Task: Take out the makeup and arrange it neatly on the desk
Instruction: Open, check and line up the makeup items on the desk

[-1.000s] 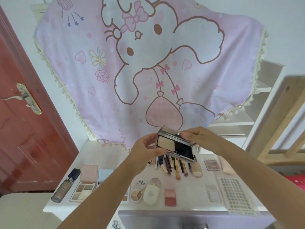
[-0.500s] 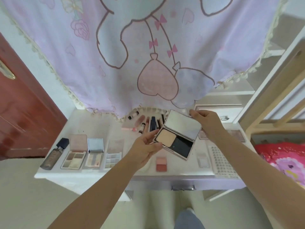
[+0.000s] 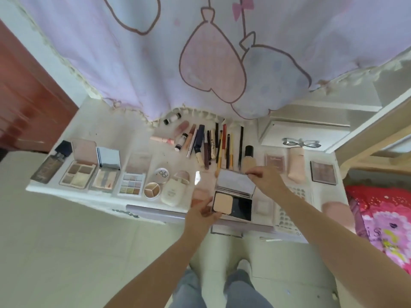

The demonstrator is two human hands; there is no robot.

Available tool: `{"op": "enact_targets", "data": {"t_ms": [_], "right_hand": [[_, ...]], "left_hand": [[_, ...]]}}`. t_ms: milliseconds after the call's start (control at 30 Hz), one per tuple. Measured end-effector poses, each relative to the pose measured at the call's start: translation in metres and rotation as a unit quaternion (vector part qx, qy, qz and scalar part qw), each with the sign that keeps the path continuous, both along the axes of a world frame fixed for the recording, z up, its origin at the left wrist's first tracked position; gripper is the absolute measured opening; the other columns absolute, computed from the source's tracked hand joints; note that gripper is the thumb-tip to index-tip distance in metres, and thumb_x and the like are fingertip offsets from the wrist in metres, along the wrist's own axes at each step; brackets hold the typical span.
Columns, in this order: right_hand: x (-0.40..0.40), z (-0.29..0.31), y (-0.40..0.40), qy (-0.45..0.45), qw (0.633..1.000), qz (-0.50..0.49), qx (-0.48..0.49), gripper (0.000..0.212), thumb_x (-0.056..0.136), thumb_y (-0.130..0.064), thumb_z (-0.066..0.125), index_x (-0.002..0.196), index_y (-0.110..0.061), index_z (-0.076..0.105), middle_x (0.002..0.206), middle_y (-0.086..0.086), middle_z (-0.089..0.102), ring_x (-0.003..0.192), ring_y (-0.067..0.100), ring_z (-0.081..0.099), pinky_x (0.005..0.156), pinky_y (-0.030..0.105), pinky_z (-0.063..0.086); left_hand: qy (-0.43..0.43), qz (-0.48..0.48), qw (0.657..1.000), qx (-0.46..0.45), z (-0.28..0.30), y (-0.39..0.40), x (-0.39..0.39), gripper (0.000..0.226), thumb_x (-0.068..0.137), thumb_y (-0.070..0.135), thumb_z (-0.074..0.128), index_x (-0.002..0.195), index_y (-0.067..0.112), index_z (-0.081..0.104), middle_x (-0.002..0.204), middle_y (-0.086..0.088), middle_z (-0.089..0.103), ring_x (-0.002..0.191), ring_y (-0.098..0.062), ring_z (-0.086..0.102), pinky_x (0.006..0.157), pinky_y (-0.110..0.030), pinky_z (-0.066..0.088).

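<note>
An open powder compact point(image 3: 233, 197) with a beige pan and a mirrored lid is low over the front of the white desk point(image 3: 93, 125). My left hand point(image 3: 203, 213) grips its lower left corner. My right hand point(image 3: 265, 180) pinches the top right edge of the raised lid. Open eyeshadow palettes point(image 3: 79, 174) and a dark foundation bottle point(image 3: 51, 162) line the desk's left side. Brushes and pencils point(image 3: 219, 147) lie in a row at the middle back. A cream bottle point(image 3: 173, 192) and a round concealer pot point(image 3: 152, 190) sit left of the compact.
A pink cartoon cloth point(image 3: 200, 52) hangs over the desk's back. A white drawer unit point(image 3: 304, 132) stands at the back right. More palettes point(image 3: 323, 172) and a sticker sheet point(image 3: 289, 216) lie on the right. A red door point(image 3: 24, 103) is left, a bed point(image 3: 387, 221) right.
Both hands have lowered the open compact from chest height down to the desk's front edge. The view has tilted downward, so the desk top and my legs show.
</note>
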State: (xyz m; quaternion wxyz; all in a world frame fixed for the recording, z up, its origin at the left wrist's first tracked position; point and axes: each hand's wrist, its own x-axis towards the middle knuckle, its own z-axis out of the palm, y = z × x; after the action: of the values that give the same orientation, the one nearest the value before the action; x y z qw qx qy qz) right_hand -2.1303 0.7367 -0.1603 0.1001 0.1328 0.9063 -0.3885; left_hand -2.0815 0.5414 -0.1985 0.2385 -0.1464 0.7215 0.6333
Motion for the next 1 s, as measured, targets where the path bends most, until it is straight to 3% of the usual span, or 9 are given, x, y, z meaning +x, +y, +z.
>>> {"op": "enact_targets", "data": {"t_ms": [133,233,433,567,667,733,800,933,1000], "right_hand": [[-0.015,-0.023,0.003,-0.012,0.997,0.069,0.018,0.023,0.089,-0.008,0.053,0.108,-0.005,0.066,0.110,0.013,0.067,0.100,0.026,0.059,0.064,0.010,0.030],[-0.023,-0.032,0.002,-0.014,0.995,0.097,0.006,0.023,0.089,-0.007,0.052,0.108,-0.006,0.066,0.111,0.012,0.066,0.099,0.023,0.057,0.061,0.002,0.033],[-0.027,-0.037,0.006,0.011,0.993,0.116,-0.020,0.023,0.088,-0.006,0.053,0.108,-0.003,0.065,0.111,0.013,0.065,0.096,0.019,0.057,0.070,0.000,0.031],[-0.010,-0.033,0.021,0.071,0.990,0.126,0.006,0.029,0.085,-0.013,0.059,0.113,-0.006,0.060,0.110,0.012,0.063,0.096,0.021,0.056,0.076,0.014,0.036],[0.020,-0.046,0.042,0.026,0.978,0.167,0.120,0.046,0.081,-0.027,0.062,0.124,-0.014,0.053,0.123,0.008,0.056,0.115,0.025,0.046,0.092,0.030,0.030],[0.042,-0.059,0.055,-0.018,0.935,0.252,0.251,0.055,0.079,-0.040,0.060,0.129,-0.022,0.045,0.132,-0.001,0.047,0.122,0.019,0.037,0.096,0.031,0.021],[0.054,-0.070,0.062,-0.011,0.910,0.285,0.300,0.055,0.079,-0.046,0.057,0.129,-0.027,0.042,0.134,-0.007,0.042,0.123,0.015,0.034,0.094,0.029,0.015],[0.057,-0.076,0.064,0.025,0.916,0.277,0.290,0.048,0.082,-0.041,0.055,0.127,-0.026,0.046,0.130,-0.007,0.046,0.122,0.014,0.037,0.092,0.029,0.010],[0.059,-0.075,0.065,0.041,0.936,0.267,0.226,0.045,0.081,-0.032,0.060,0.124,-0.019,0.052,0.127,0.000,0.050,0.120,0.017,0.041,0.097,0.028,0.015]], "left_hand": [[-0.027,0.074,0.996,-0.042,-0.019,0.014,0.005,0.048,0.076,-0.007,0.065,0.121,0.006,0.057,0.094,-0.003,0.067,0.081,-0.013,0.059,0.064,-0.001,0.046],[-0.014,0.115,0.989,-0.088,-0.026,0.022,0.007,0.044,0.076,-0.007,0.065,0.118,0.004,0.059,0.098,-0.010,0.068,0.082,-0.014,0.058,0.062,0.004,0.043],[-0.008,0.165,0.970,-0.180,-0.031,0.037,0.013,0.033,0.077,0.005,0.068,0.110,0.005,0.062,0.084,-0.004,0.065,0.074,-0.011,0.055,0.057,0.000,0.038],[-0.015,0.182,0.959,-0.216,-0.034,0.043,0.018,0.029,0.080,0.016,0.068,0.107,0.007,0.062,0.086,0.000,0.064,0.078,-0.012,0.055,0.074,-0.018,0.039],[-0.017,0.206,0.955,-0.211,-0.037,0.043,0.025,0.026,0.082,0.016,0.065,0.106,0.009,0.062,0.088,0.001,0.063,0.078,-0.011,0.053,0.074,-0.021,0.038],[-0.012,0.204,0.956,-0.211,-0.038,0.043,0.031,0.022,0.083,0.016,0.064,0.104,0.010,0.062,0.087,0.001,0.062,0.076,-0.010,0.053,0.073,-0.021,0.038],[-0.002,0.188,0.958,-0.218,-0.038,0.044,0.037,0.016,0.085,0.017,0.061,0.100,0.011,0.062,0.088,-0.001,0.064,0.077,-0.011,0.055,0.072,-0.022,0.038],[0.022,0.153,0.962,-0.227,-0.030,0.049,0.044,0.017,0.088,0.015,0.057,0.103,0.009,0.062,0.096,-0.005,0.066,0.080,-0.013,0.057,0.076,-0.020,0.041],[0.041,0.120,0.964,-0.232,-0.021,0.052,0.045,0.020,0.087,0.010,0.056,0.106,0.007,0.061,0.101,-0.006,0.066,0.080,-0.011,0.055,0.077,-0.018,0.041]]}}
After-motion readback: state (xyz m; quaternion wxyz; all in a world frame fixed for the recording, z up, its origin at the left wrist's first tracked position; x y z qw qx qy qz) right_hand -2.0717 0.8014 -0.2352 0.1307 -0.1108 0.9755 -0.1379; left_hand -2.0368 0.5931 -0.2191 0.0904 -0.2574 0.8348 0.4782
